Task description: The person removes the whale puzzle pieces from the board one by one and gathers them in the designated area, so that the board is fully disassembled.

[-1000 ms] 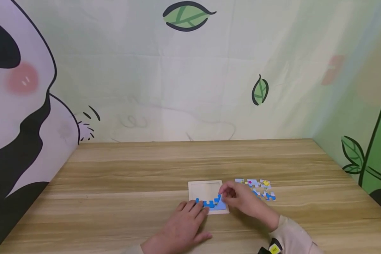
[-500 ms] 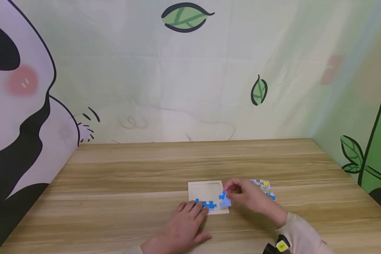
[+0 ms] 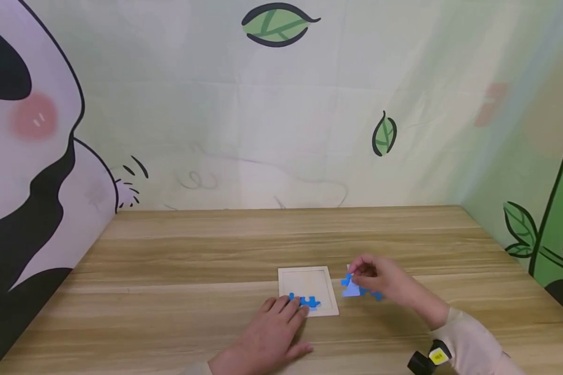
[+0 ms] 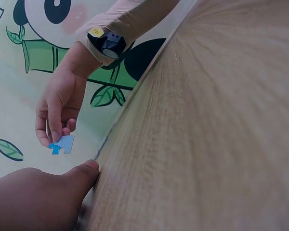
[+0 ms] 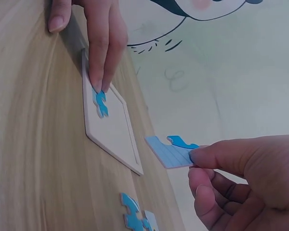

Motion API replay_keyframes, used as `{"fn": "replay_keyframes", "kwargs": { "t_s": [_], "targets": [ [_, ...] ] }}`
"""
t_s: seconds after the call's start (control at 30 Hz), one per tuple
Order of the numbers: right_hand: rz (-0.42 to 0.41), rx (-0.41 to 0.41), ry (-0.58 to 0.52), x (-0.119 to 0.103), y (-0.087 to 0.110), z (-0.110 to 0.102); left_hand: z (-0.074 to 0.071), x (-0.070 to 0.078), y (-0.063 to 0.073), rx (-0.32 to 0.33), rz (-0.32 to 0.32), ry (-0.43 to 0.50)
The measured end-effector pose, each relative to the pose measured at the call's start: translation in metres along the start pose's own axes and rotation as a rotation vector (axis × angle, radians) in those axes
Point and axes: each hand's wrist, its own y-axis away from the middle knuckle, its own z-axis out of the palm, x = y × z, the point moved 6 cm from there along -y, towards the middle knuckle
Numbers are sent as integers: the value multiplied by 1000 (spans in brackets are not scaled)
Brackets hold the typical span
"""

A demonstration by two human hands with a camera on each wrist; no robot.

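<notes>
My right hand (image 3: 387, 284) pinches a light-blue jigsaw puzzle piece (image 5: 169, 153) between thumb and fingers, lifted above the table to the right of the puzzle tray. The pale wooden tray (image 3: 305, 278) has a raised rim. A blue puzzle piece (image 5: 100, 103) lies inside it along the near side. My left hand (image 3: 272, 333) lies over the tray's near left corner, its extended fingertips touching that piece and partly covering it. In the left wrist view, the pinched piece (image 4: 61, 145) hangs below the right fingertips.
Loose puzzle pieces (image 5: 132, 214) lie on the wooden table (image 3: 192, 260) to the right of the tray, partly hidden behind the right hand. A wall (image 3: 206, 104) with printed leaves and a panda stands behind the table.
My right hand has lifted the corner puzzle piece out of the tray and carried it rightward, over the loose pieces. The left hand has stayed in place on the tray.
</notes>
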Motion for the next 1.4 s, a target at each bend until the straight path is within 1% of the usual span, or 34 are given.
{"fn": "replay_keyframes", "kwargs": {
  "t_s": [0.23, 0.33, 0.47, 0.6, 0.87, 1.03, 1.23, 1.3, 1.4],
  "targets": [
    [5, -2, 3, 4, 5, -11, 1, -1, -1, -46, -11, 18],
    [9, -6, -1, 8, 8, -15, 1, -1, -1, -42, -8, 10],
    [-2, -3, 20, 13, 12, -22, 1, 0, -1, -22, -5, -2],
    [-2, 8, 37, 21, 17, -27, 1, 0, -1, -18, -6, 3],
    [2, -2, 32, 32, 27, -36, 0, 0, 0, 10, -2, -13],
    [0, -16, 31, 39, 32, -40, 0, 0, 0, -9, -5, -2],
    [-26, -40, 17, 50, 40, -43, 0, 0, 0, -29, -15, 22],
    [-19, -47, 16, 54, 42, -44, 0, 0, 0, -32, -18, 28],
    [14, -57, 19, 60, 43, -45, 1, 0, 1, -32, -17, 25]
  ]
}}
